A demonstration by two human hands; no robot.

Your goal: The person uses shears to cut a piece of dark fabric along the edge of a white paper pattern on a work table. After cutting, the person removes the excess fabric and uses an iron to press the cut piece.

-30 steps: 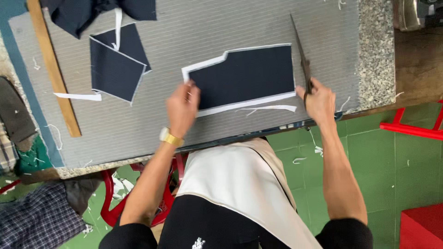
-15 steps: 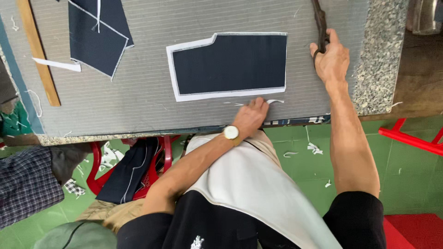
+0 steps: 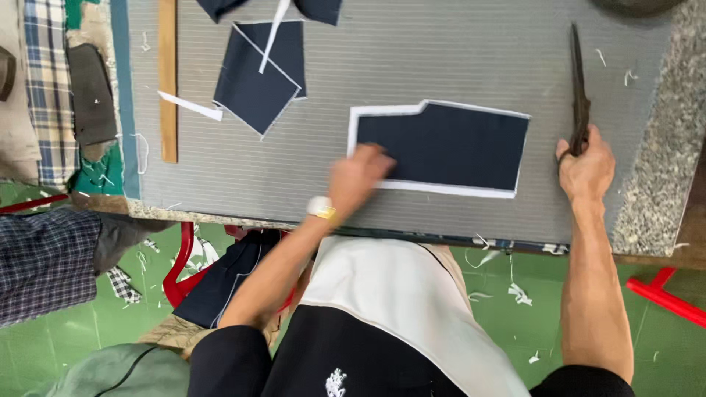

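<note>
Left hand (image 3: 360, 175) has returned onto our white-edged navy fabric panel (image 3: 448, 147), pressing flat; right hand (image 3: 586, 165) keeps gripping dark shears (image 3: 579, 92)

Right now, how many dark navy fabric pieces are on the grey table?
3: one white-edged panel under the left hand, one folded piece near the wooden ruler, one cut off at the top edge; more may be hidden.

We see a dark navy fabric piece (image 3: 448, 147) with a white border and a notched upper-left corner lying flat on the grey ribbed tabletop (image 3: 412, 66). Our left hand (image 3: 358, 176) presses its lower-left edge. Dark long-bladed scissors (image 3: 579, 88) rest lengthwise to its right, handles gripped by our right hand (image 3: 587, 167).
</note>
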